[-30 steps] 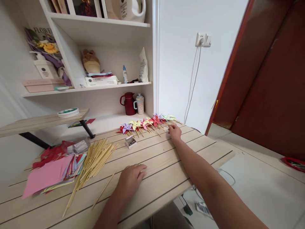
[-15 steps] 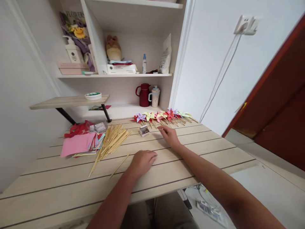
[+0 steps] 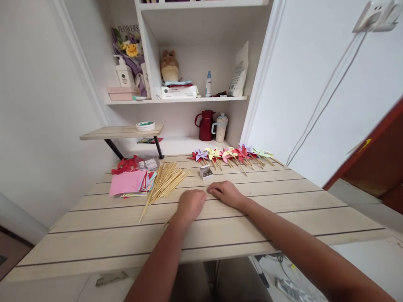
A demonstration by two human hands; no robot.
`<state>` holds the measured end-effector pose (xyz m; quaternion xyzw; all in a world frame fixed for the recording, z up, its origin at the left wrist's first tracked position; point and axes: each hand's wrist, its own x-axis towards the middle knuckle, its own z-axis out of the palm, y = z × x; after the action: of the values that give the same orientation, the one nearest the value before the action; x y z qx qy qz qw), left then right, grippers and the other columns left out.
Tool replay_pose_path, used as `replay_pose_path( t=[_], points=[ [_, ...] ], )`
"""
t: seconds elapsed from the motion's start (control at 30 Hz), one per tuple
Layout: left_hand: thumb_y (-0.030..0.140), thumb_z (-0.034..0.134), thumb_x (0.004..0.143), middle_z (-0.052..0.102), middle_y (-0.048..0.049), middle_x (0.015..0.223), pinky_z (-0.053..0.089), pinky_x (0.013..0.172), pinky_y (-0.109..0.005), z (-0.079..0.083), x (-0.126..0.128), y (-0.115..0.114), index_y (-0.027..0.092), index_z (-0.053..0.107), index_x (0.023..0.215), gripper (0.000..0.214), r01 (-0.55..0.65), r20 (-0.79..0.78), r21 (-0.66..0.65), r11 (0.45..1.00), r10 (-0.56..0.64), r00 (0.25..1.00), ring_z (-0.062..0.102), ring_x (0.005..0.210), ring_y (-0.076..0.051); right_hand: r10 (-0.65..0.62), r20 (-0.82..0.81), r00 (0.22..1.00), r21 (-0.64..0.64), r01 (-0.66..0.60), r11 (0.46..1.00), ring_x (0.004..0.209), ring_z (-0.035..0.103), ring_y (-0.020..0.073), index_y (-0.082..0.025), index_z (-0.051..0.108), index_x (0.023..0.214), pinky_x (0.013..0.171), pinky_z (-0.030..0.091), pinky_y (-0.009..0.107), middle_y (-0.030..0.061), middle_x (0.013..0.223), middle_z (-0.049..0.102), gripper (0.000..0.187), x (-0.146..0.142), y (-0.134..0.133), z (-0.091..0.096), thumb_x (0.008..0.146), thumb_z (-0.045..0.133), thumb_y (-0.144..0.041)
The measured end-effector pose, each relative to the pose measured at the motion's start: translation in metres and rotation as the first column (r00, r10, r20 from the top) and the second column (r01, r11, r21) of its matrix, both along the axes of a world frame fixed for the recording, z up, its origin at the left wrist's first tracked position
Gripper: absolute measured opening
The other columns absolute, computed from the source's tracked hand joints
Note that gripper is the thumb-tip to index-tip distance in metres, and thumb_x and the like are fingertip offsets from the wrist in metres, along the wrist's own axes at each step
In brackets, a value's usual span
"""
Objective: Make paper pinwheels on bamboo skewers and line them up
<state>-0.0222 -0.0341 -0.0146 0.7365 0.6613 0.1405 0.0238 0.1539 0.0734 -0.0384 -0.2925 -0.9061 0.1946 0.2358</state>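
My left hand [image 3: 191, 205] rests on the table with its fingers curled together. Whatever they hold, if anything, is hidden. A thin wooden stick [image 3: 166, 223] shows partly beside my left wrist. Close by on the right, my right hand [image 3: 226, 193] has bent fingers drawn together, and I cannot make out anything in them. Their fingertips are near each other but apart. Just beyond my hands stands a small open box [image 3: 206, 173] of tiny metallic pieces. Behind it lies a row of colourful paper pinwheels [image 3: 231, 154] on wooden sticks.
To the left lie a loose pile of wooden sticks [image 3: 166, 180] and a stack of coloured paper squares [image 3: 127, 182]. A small raised shelf [image 3: 122, 133] stands behind them. At the back are a dark red jug [image 3: 206, 126] and a lidded cup [image 3: 221, 128].
My right hand has drawn back from beside the pinwheels and small box towards my left hand. My left forearm now covers more of the lone stick. The camera view has shifted left.
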Motion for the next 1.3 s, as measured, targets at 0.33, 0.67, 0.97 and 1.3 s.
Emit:
replay_pose_path(
  t=[0.33, 0.67, 0.97, 1.3],
  points=[
    [0.028, 0.038, 0.100, 0.066, -0.0151, 0.123, 0.036, 0.096, -0.046, 0.060, -0.091, -0.013, 0.020, 0.072, 0.116, 0.038, -0.520, 0.042, 0.455, 0.723, 0.566, 0.823, 0.054, 0.115, -0.032, 0.001, 0.019, 1.000, -0.015, -0.001, 1.000, 0.089, 0.072, 0.0218, -0.026, 0.078, 0.096, 0.081, 0.049, 0.030, 0.0030, 0.098, 0.080, 0.028, 0.000, 0.000, 0.000, 0.097, 0.051, -0.032],
    [0.045, 0.041, 0.096, 0.061, -0.0254, 0.127, 0.037, 0.095, -0.052, 0.025, -0.174, -0.024, 0.009, 0.063, 0.123, 0.051, -0.812, -0.054, 0.224, 0.539, 0.839, 0.542, 0.051, 0.122, -0.039, -0.010, 0.028, 1.000, -0.025, 0.010, 1.000, 0.085, 0.071, 0.0219, -0.026, 0.078, 0.095, 0.079, 0.048, 0.030, 0.0027, 0.095, 0.080, 0.027, -0.002, 0.000, 0.002, 0.096, 0.052, -0.031],
    [0.026, 0.040, 0.095, 0.073, -0.0211, 0.102, 0.044, 0.078, -0.042, 0.035, -0.184, -0.026, 0.010, 0.056, 0.135, 0.047, -0.844, 0.045, 0.241, 0.479, 0.863, 0.502, 0.068, 0.096, -0.035, 0.003, 0.013, 1.000, -0.031, -0.002, 1.000, 0.086, 0.072, 0.0225, -0.027, 0.078, 0.095, 0.080, 0.049, 0.030, 0.0023, 0.096, 0.080, 0.027, 0.000, 0.003, -0.001, 0.096, 0.052, -0.032],
    [0.011, 0.042, 0.091, 0.069, -0.0118, 0.112, 0.023, 0.109, -0.061, 0.047, -0.202, -0.059, 0.019, 0.063, 0.078, 0.026, -0.575, 0.095, 0.697, 0.428, 0.741, 0.665, 0.053, 0.117, -0.031, 0.040, -0.020, 0.999, -0.037, -0.041, 0.998, 0.088, 0.071, 0.0232, -0.025, 0.078, 0.095, 0.080, 0.049, 0.032, 0.0042, 0.098, 0.080, 0.025, 0.002, 0.002, 0.002, 0.094, 0.054, -0.031]
  ],
)
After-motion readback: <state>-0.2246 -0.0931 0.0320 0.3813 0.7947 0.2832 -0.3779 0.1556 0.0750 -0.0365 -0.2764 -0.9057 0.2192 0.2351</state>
